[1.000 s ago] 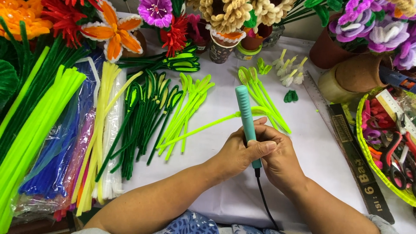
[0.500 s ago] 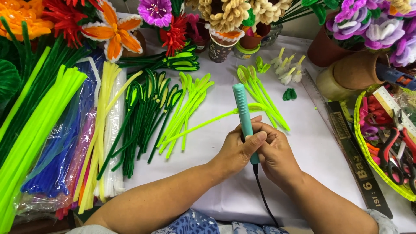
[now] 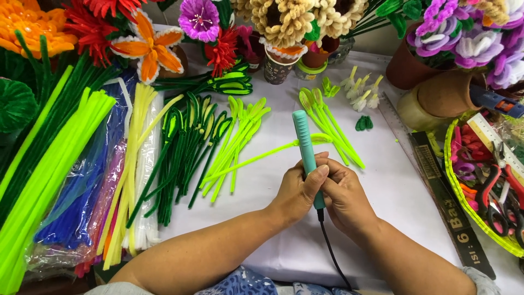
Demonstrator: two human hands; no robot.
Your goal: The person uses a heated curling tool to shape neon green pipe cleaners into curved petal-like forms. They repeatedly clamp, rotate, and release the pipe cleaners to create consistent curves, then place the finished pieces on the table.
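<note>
Teal plastic, slim and corded, the heated crimping tool stands near the middle of the frame, gripped from both sides: the left hand wraps its lower body with the thumb pressing, and the right hand closes around it from the right. A lime-green fuzzy pipe-cleaner stem appears pinched in the tool, though the clamp point is hard to see. The step looks like pressing the stem; next calls for steady squeeze and careful release.
</note>
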